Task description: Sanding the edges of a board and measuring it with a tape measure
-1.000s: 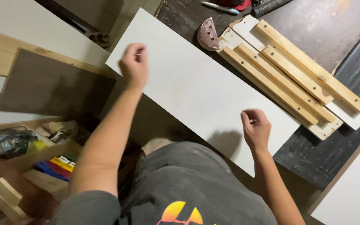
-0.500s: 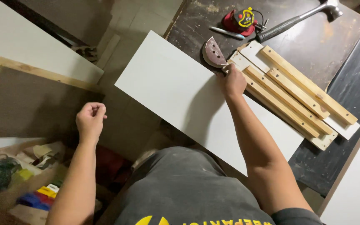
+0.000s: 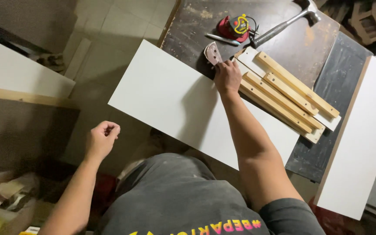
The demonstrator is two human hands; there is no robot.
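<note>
right hand [image 3: 227, 77] grasping the sanding pad [image 3: 212, 54] at the far edge of the white board [image 3: 170, 100] on the dark table [image 3: 283, 39]; left hand [image 3: 102, 138] loosely clenched, empty, off the board

A dark, scuffed worktable [image 3: 283, 39] filled the upper right, with pale floor tiles [image 3: 122, 21] beside it. A white panel [image 3: 14, 72] on a wooden frame [image 3: 27, 98] stood at left (its lower face grey). Another white board [image 3: 362, 139] leaned at right. Light was dim.
</note>
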